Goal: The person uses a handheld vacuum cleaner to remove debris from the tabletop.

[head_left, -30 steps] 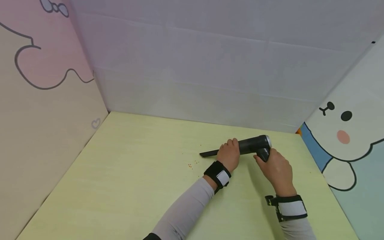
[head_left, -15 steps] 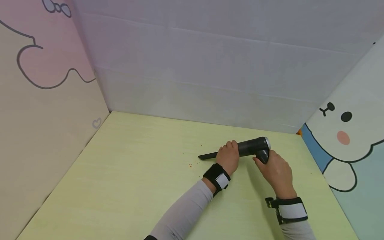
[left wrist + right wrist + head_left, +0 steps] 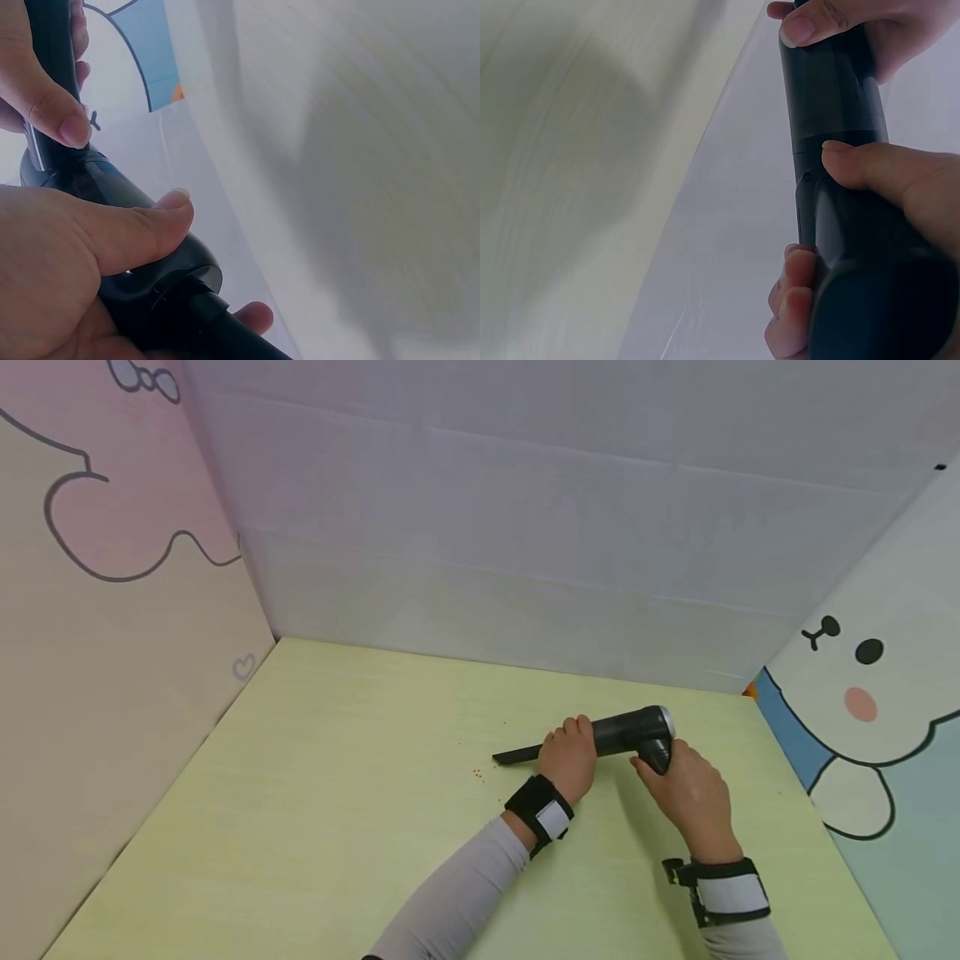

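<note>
Black handheld vac (image 3: 624, 732) is in a two-hand grip: L hand (image 3: 567, 762) wraps its front end, forearm angled up-right; R hand (image 3: 693, 793) curls round the handle (image 3: 656, 754). Vac slants over the tabletop (image 3: 300, 818), nozzle (image 3: 519, 755) poking out L of both hands, tip beside orange specks (image 3: 477, 772). Vs 1 s ago, tip's moved slightly L & closer to specks.

Cannot identify the orange specks (image 3: 477, 773) near the nozzle (image 3: 517, 755) of the black device (image 3: 621, 733): too small. Cannot see, in the head view, the nozzle's base beneath the left hand (image 3: 567, 760) or the handle's (image 3: 655, 755) lower part inside the right hand (image 3: 692, 793).
</note>
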The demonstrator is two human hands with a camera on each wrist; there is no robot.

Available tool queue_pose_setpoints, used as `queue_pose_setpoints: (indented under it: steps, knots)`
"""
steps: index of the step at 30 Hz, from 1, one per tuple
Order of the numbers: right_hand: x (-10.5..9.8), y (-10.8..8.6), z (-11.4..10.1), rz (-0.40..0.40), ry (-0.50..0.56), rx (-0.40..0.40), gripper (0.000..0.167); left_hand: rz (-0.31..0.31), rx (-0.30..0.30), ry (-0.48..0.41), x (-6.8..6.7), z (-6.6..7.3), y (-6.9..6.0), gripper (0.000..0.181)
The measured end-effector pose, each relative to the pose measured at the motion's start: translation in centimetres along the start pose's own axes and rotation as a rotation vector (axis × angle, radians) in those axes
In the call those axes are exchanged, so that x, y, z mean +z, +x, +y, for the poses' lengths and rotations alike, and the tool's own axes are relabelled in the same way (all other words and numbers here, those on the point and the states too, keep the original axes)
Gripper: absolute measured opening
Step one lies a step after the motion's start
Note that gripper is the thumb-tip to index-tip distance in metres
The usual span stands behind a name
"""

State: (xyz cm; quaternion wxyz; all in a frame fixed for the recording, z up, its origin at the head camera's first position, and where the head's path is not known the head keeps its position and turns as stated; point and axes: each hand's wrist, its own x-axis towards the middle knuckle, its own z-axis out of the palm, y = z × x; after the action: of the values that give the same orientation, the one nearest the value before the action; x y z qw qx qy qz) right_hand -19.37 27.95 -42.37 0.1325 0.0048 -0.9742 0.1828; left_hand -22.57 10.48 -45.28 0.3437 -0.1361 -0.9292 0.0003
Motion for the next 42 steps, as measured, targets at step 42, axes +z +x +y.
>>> queue_pose_setpoints:
  steps: [42]
  knots:
    - [0.3,-0.9,-0.7,-0.004,0.009,-0.034,0.047,-0.024,-0.015,0.014,-1.7,-0.7,-1.1,0.031]
